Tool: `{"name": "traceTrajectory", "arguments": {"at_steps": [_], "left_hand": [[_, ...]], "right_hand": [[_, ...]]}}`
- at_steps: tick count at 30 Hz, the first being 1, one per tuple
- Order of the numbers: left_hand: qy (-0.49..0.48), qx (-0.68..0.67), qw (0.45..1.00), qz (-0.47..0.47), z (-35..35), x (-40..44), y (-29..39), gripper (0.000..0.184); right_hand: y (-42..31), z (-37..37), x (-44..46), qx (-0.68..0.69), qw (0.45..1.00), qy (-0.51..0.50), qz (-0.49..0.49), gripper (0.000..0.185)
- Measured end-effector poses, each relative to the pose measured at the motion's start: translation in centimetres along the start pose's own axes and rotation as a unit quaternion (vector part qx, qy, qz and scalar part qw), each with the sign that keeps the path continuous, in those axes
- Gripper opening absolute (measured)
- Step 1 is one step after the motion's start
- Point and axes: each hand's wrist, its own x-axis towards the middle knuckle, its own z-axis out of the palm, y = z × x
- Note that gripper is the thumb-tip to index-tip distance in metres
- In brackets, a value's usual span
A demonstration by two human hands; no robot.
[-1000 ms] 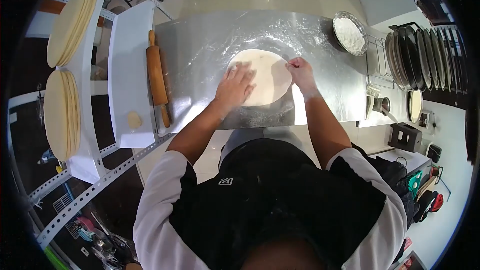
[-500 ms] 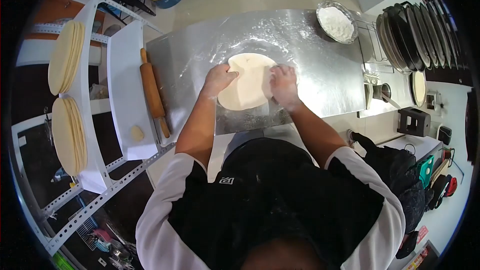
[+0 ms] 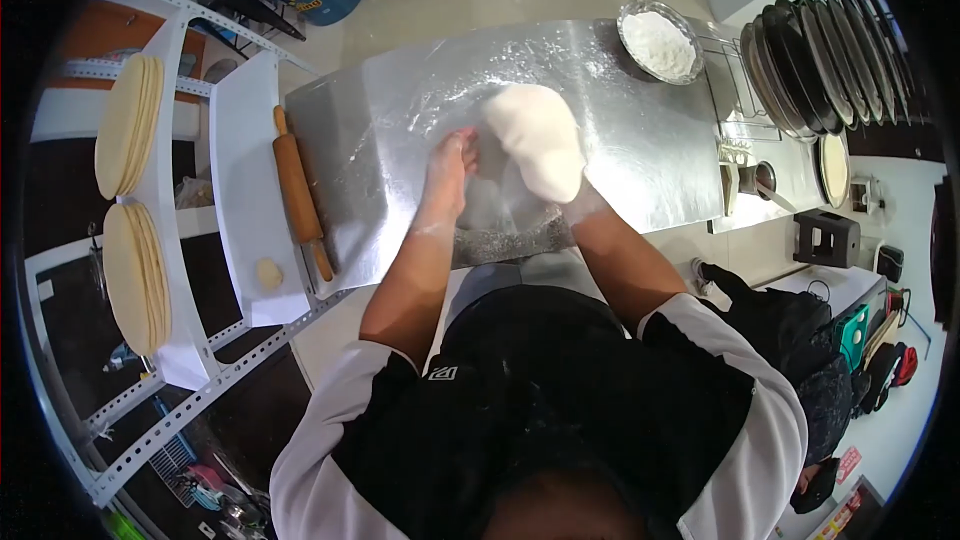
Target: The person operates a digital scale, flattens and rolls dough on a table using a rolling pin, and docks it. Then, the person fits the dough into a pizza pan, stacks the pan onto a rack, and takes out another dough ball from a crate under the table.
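Note:
A round, flattened sheet of pizza dough point(image 3: 538, 140) hangs draped over my right hand point(image 3: 584, 198), above the floured steel table point(image 3: 390, 130). Only the wrist and heel of that hand show; the dough hides its fingers. To the left of the dough, my left hand point(image 3: 454, 168) is apart from it, holding nothing, with its fingers loosely bent and not pressed together.
A wooden rolling pin point(image 3: 298, 190) lies at the table's left edge, beside a white shelf point(image 3: 240, 140) with a small dough piece point(image 3: 269, 274). Stacked flat rounds point(image 3: 135, 280) stand farther left. At the back right are a flour bowl point(image 3: 660, 42) and racked pans point(image 3: 820, 65).
The dough was spread flat between both hands. My left hand has let go of it, and the dough has shifted right, now folded over my right hand.

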Motion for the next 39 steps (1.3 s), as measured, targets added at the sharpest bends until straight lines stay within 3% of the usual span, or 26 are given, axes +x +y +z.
{"name": "traceTrajectory", "arguments": {"at_steps": [1,2,6,8,13,14,15,16,17,21,27,31,34,36,39], "left_hand": [[0.024,-0.113,0.992,-0.05,-0.6,0.2,-0.4,0.031],[0.027,-0.117,0.992,-0.049,-0.8,0.0,-0.5,0.031],[-0.045,-0.139,0.983,0.108,0.2,-1.3,1.2,0.041],[-0.081,-0.148,0.967,0.19,1.3,-1.8,2.6,0.047],[-0.169,-0.154,0.898,0.377,4.6,-2.7,4.1,0.062],[-0.17,-0.154,0.898,0.376,5.7,-1.6,2.5,0.062],[-0.067,0.286,0.868,0.4,7.1,-0.1,-0.4,0.06],[0.051,0.668,0.659,0.342,7.6,1.3,-2.8,0.057],[0.052,0.667,0.66,0.342,7.0,2.0,-4.6,0.057],[0.02,0.732,0.532,0.425,5.3,3.1,-10.7,0.061],[0.012,0.73,0.541,0.416,4.0,3.7,-8.6,0.062],[-0.041,0.719,0.541,0.435,5.4,3.3,-7.8,0.061],[-0.052,0.765,0.509,0.391,8.0,3.4,-9.1,0.061],[-0.135,0.746,0.441,0.48,9.9,3.8,-8.7,0.064],[-0.147,0.75,0.454,0.458,9.0,4.9,-9.9,0.063]], "right_hand": [[-0.2,0.4,0.3,0.039,0.998,-0.039,0.003,0.036],[-1.0,1.3,0.1,0.038,0.998,-0.042,0.007,0.036],[-7.4,6.3,-1.8,-0.303,0.953,-0.014,-0.002,0.029],[-8.1,4.9,-2.0,-0.319,0.939,0.125,0.005,0.025],[-7.4,-1.1,-4.9,-0.247,0.952,0.18,0.0,0.025],[-7.0,-2.1,-5.4,-0.246,0.952,0.184,-0.01,0.024],[-6.6,-3.1,-6.0,-0.245,0.951,0.189,-0.018,0.024],[-6.4,-3.9,-6.5,-0.243,0.95,0.192,-0.027,0.023],[-6.4,-4.6,-7.0,-0.244,0.95,0.191,-0.027,0.023],[-7.4,-8.1,-9.1,-0.396,0.858,0.327,-0.002,0.029],[-9.5,-11.6,-8.9,-0.451,0.854,0.238,0.101,0.031],[-8.6,-13.1,-6.2,-0.549,0.823,0.143,0.012,0.034],[-8.8,-13.1,-5.3,-0.563,0.812,0.147,-0.047,0.036],[-9.2,-12.9,-4.4,-0.578,0.793,0.16,-0.109,0.038],[-9.3,-12.8,-5.0,-0.589,0.786,0.159,-0.1,0.041]]}}
